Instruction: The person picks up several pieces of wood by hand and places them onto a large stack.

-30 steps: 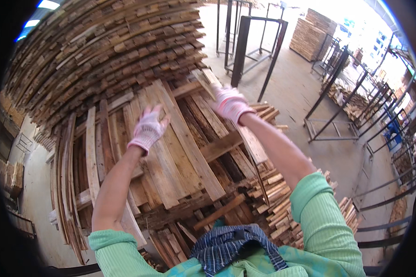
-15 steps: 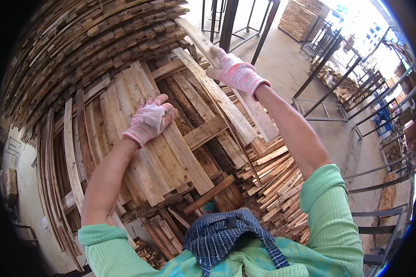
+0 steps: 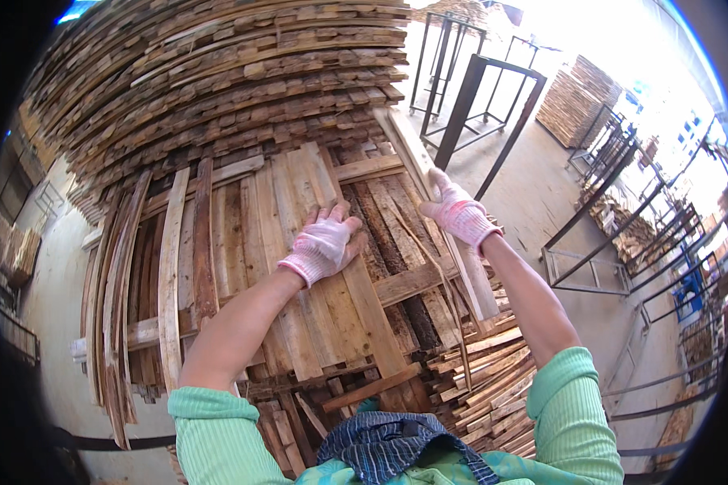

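Note:
My left hand (image 3: 323,242), in a pink-and-white knit glove, lies flat with fingers spread on pale wooden boards (image 3: 277,206) placed side by side on the pile. At the pile's right edge, my right hand (image 3: 461,217), gloved alike, grips a long pale plank (image 3: 414,149) with its thumb on the left side. That plank runs lengthwise along the edge, its near end below my wrist. Between my hands, dark rough boards (image 3: 388,234) show, with a crosspiece (image 3: 412,280) among them and a thin split strip of wood curving over.
A tall stack of layered boards (image 3: 243,73) rises behind the pile. Loose narrow sticks (image 3: 493,364) are heaped at the near right. Dark metal frames (image 3: 493,89) stand on the floor to the right, with another wood stack (image 3: 574,101) beyond.
My right hand has come down with the plank, which was raised and now lies along the pile's right edge. My left hand stays flat on the same boards. The view has shifted.

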Available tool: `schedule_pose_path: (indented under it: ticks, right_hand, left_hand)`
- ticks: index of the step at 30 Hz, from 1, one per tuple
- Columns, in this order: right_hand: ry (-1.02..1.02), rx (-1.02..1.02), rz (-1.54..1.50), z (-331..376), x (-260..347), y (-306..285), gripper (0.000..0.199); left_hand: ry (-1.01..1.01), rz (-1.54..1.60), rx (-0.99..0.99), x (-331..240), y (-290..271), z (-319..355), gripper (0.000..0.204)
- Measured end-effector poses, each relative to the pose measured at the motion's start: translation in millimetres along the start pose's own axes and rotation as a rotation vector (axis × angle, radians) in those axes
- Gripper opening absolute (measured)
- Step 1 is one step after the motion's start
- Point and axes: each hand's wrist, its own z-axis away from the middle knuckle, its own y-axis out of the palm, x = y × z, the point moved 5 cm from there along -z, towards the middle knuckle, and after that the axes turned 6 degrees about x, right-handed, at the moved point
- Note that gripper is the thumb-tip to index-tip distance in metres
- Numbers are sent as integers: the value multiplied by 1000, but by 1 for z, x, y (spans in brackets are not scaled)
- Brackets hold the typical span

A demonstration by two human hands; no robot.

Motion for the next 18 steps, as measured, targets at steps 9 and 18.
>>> schedule_pose_path:
  ticks: [9, 18]
  right_hand:
    - [-47, 185, -138, -4, 71, 126, 62]
    - [-203, 206, 358, 6, 62, 55, 56]
  left_hand:
    - [34, 332, -455, 37, 6, 4, 33]
    - [-22, -27, 155, 7, 0, 0, 69]
